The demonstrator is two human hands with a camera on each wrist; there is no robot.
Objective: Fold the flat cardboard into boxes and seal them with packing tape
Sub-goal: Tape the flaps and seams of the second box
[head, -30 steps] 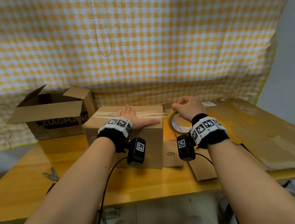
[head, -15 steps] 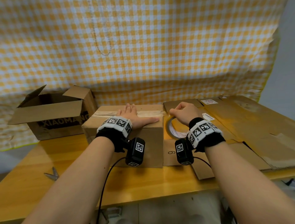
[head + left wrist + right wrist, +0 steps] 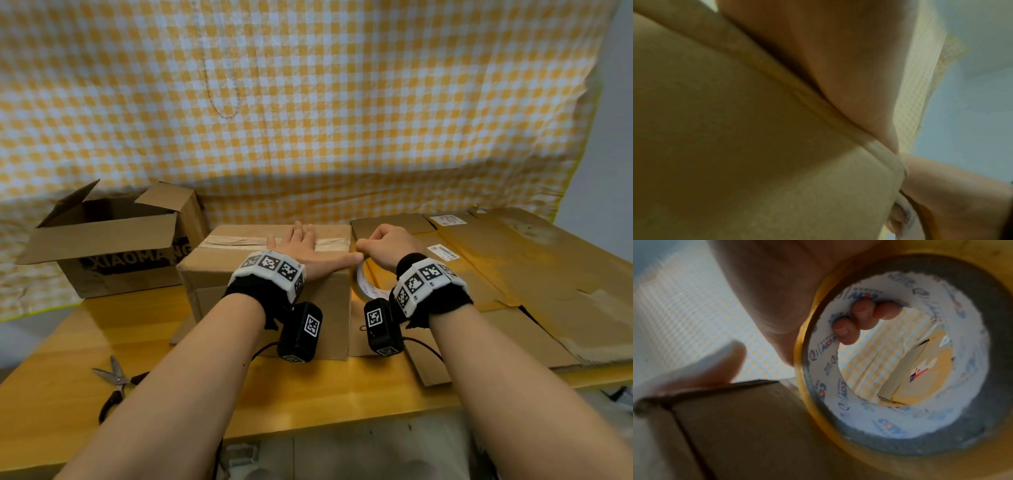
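A closed cardboard box (image 3: 239, 270) stands mid-table with a strip of tape (image 3: 233, 241) along its top seam. My left hand (image 3: 301, 250) lies flat on the box top, fingers straight, thumb stretched to the right top edge. My right hand (image 3: 387, 245) grips a roll of packing tape (image 3: 364, 284) just past the box's right edge, held down beside the right face. In the right wrist view several fingertips (image 3: 859, 318) curl inside the roll's (image 3: 900, 443) white core, next to the box corner (image 3: 725, 418). The left wrist view shows only the box face (image 3: 735, 146) and my palm.
An open box printed XIAOMANG (image 3: 113, 246) stands at the back left. Flattened cardboard sheets (image 3: 534, 281) cover the table's right side. Scissors (image 3: 116, 383) lie near the front left edge of the wooden table (image 3: 342, 394). A checked cloth hangs behind.
My right hand has brought the tape roll down and leftward, from level with the box top to just beside its right edge. The left hand stayed flat on the box.
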